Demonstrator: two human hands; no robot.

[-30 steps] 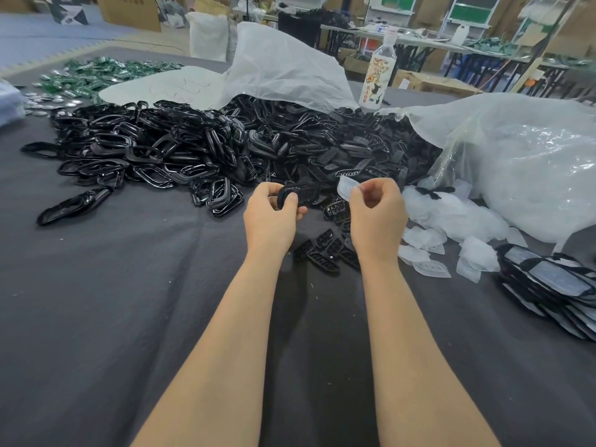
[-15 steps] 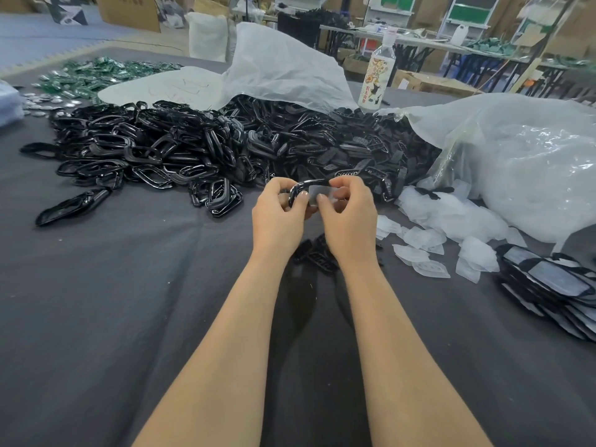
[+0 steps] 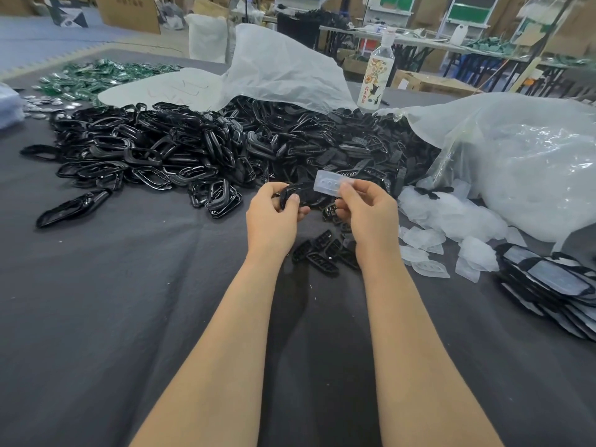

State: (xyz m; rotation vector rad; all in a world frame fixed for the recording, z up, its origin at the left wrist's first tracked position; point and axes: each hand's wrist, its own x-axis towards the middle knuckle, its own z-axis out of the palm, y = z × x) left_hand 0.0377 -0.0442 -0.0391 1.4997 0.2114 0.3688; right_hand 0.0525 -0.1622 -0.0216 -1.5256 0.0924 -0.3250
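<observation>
Right now the black shell [image 3: 301,195] is up off the counter [image 3: 129,301], just in front of the big heap of black frames [image 3: 161,153]. My left grip [image 3: 274,217] holds it, fingers and thumb curled round its left end. The clear insert [image 3: 329,183] is in my right grip [image 3: 371,214], pinched by its right end between thumb and fingertips. It hangs just above the shell on the far side. I cannot tell whether the two are touching.

As I read it, the step in hand is seating the insert into the shell. To do it well I would:
- keep the left grip steady, with the shell's open face turned toward me
- bring the insert's long edge parallel to the shell
- set the free left end in first, then roll the rest down
- pinch lightly, because the insert looks soft and could buckle or go in skewed if squeezed
- finish by pressing with the thumb along its length

Small black button plates [image 3: 322,250] lie on the counter near my wrists. Loose clear inserts [image 3: 425,217] spill to the right from a large plastic bag [image 3: 516,162]. A stack of assembled pieces [image 3: 548,282] sits at the near right. A bottle [image 3: 375,79] stands beyond the heap, and green parts [image 3: 96,75] lie at the far left.
</observation>
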